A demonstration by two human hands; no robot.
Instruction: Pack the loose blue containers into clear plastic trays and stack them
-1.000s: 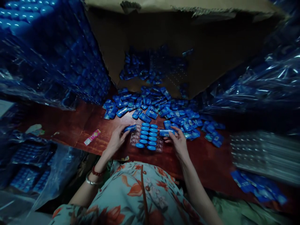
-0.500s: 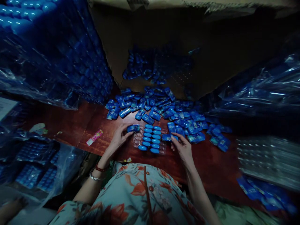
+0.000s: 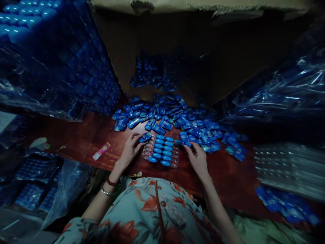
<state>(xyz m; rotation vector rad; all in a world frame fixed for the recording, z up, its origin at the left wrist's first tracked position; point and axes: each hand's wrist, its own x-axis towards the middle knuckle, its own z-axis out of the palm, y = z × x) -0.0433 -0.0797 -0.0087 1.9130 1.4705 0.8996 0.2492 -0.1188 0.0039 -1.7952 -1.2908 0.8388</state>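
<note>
On the table in front of me lies a clear plastic tray (image 3: 174, 162) with two columns of bright blue oval pieces (image 3: 157, 146) in its middle and bare hollows along both sides. At the tray's upper left, my left hand (image 3: 131, 147) pinches a small blue packet (image 3: 145, 137) between thumb and fingers. My right hand (image 3: 196, 155) grips another blue packet (image 3: 183, 143) by its right end, beside the tray's upper right. What is inside the packets does not show.
Many blue packets (image 3: 158, 128) are heaped behind the tray, reaching into a dark cardboard box (image 3: 111, 44). Plastic-wrapped blue stacks (image 3: 96, 78) rise at left. Clear trays (image 3: 286, 169) are piled at right. A pink wrapper (image 3: 101, 150) lies on the wooden table (image 3: 83, 139).
The packet in my left hand has tilted, its right end rising. My right hand has moved slightly up with its packet. The whole view has shifted a little.
</note>
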